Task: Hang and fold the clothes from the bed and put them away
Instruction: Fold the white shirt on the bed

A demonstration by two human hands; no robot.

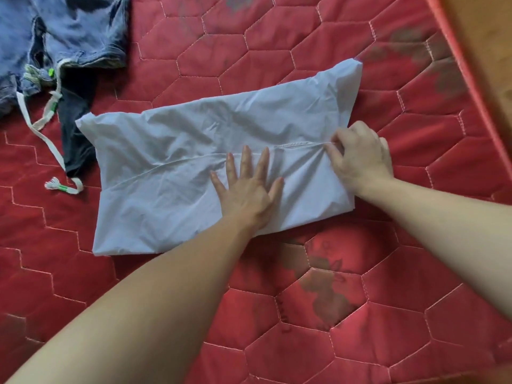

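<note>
Under your arms lies one bed (388, 342), its red quilted cover stitched in hexagons and blotched with dark stains; bare wood shows past its upper right edge. On its middle rests one pale blue garment (194, 139), thin, creased, folded into a rough oblong. At the upper left lies one blue denim piece (80, 26) with a flat white drawstring (47, 139). Your left hand (246, 189) presses the garment, fingers spread flat. Your right hand (360, 156) pinches its seam, bunching the cloth.

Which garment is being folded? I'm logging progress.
The pale blue garment, under both hands; the denim shorts and dark garment lie untouched at the far left.
</note>
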